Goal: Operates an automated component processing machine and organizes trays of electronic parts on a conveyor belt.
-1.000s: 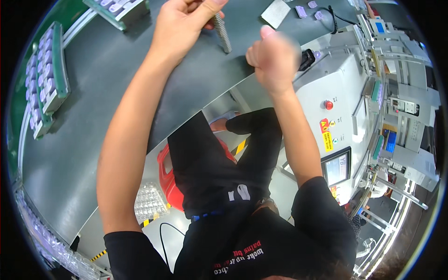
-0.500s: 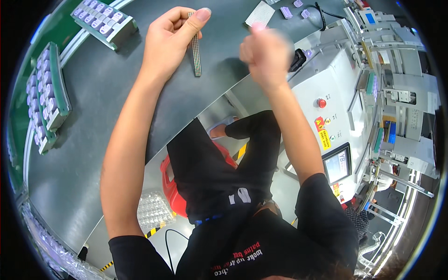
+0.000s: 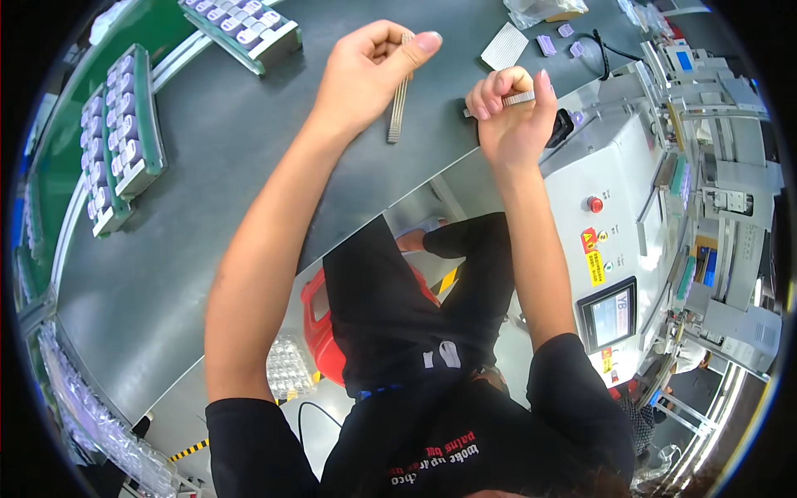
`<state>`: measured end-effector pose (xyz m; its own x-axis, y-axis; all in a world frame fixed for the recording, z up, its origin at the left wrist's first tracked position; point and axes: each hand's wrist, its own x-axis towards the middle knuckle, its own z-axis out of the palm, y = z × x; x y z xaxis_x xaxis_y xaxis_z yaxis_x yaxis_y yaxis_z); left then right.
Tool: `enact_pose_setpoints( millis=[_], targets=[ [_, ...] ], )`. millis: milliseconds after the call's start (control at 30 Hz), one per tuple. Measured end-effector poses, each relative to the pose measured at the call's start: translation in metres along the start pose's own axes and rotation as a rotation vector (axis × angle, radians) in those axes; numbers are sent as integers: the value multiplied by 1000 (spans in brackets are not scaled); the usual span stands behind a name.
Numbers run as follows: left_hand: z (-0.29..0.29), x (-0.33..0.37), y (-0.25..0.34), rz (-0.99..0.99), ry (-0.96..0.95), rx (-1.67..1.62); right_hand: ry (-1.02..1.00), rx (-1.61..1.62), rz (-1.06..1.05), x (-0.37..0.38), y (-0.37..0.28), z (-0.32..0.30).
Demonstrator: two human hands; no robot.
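My left hand (image 3: 365,75) is closed over the table, thumb and fingers pinching a long, thin stick of small stacked metallic pieces (image 3: 396,116). The stick hangs down toward me from the grip. To its right, my right hand (image 3: 516,133) is turned palm up with curled fingers. Between its fingers and thumb sits a short row of similar silvery pieces (image 3: 519,98); part of it is hidden by the fingers. Just beyond that hand lies a flat, ribbed silver-grey block (image 3: 504,47), with small purple parts (image 3: 545,46) beside it.
Green-edged trays of purple-and-white parts (image 3: 124,133) stand at the left, with another tray (image 3: 249,33) at the far left. A clear plastic bag (image 3: 544,10) lies at the back. On the right is a white machine with a red button (image 3: 595,204) and screen (image 3: 610,314).
The view has shifted, so the table things appear further right. My right hand, blurred before, has turned palm up and now shows the short row of pieces. My left hand keeps its stick.
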<state>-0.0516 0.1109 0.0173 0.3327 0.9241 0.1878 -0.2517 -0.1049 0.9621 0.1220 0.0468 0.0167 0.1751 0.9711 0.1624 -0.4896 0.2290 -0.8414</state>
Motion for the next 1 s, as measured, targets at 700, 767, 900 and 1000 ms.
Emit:
enact_pose_setpoints(
  millis=[700, 767, 900, 1000],
  targets=[
    [8, 5, -13, 115, 12, 45, 133, -11, 107, 8, -28, 5],
    [16, 11, -20, 212, 93, 160, 36, -50, 139, 10, -31, -16],
    [27, 15, -29, 161, 115, 81, -162, -81, 83, 19, -28, -35],
    [13, 10, -26, 203, 166, 87, -100, -121, 119, 24, -13, -14]
  ],
)
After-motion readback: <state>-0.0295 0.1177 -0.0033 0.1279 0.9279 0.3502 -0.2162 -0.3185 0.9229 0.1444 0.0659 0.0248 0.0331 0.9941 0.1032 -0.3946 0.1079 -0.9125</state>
